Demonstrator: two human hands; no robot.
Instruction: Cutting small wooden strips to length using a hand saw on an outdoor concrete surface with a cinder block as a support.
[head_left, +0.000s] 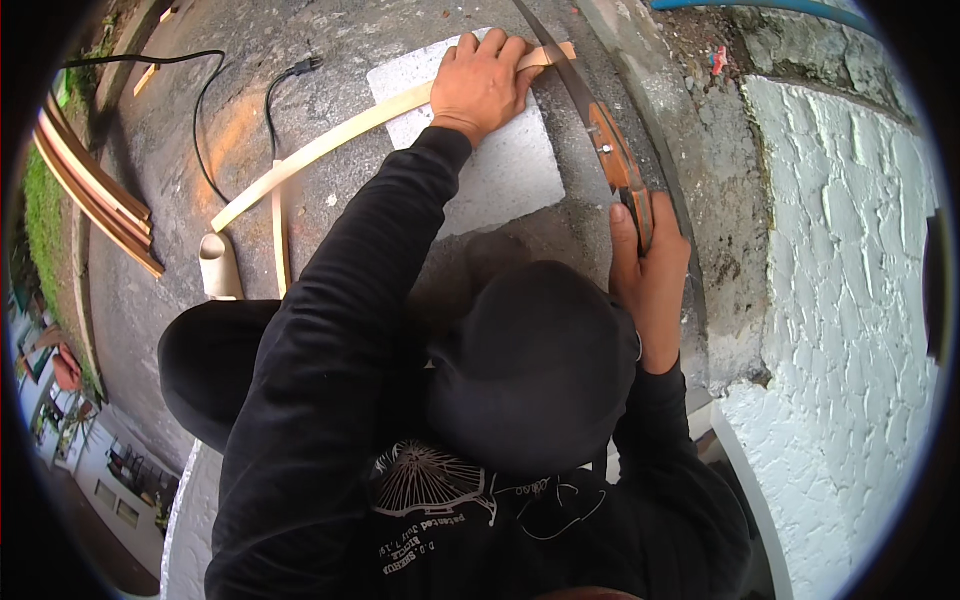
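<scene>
My left hand presses a pale wooden strip down onto a light grey slab, its fingers curled over the wood. The strip slants from lower left to upper right, and its right end sticks out past my fingers over the slab's edge. My right hand is closed round the wooden handle of a handsaw. The saw's dark blade crosses the strip just right of my left hand, close to the strip's end. Whether the teeth have cut into the wood cannot be made out.
Another wooden strip lies near my left knee, beside a beige shoe tip. Several longer strips are stacked at the far left. A black cable with a plug crosses the pavement. On the right stands a white textured wall.
</scene>
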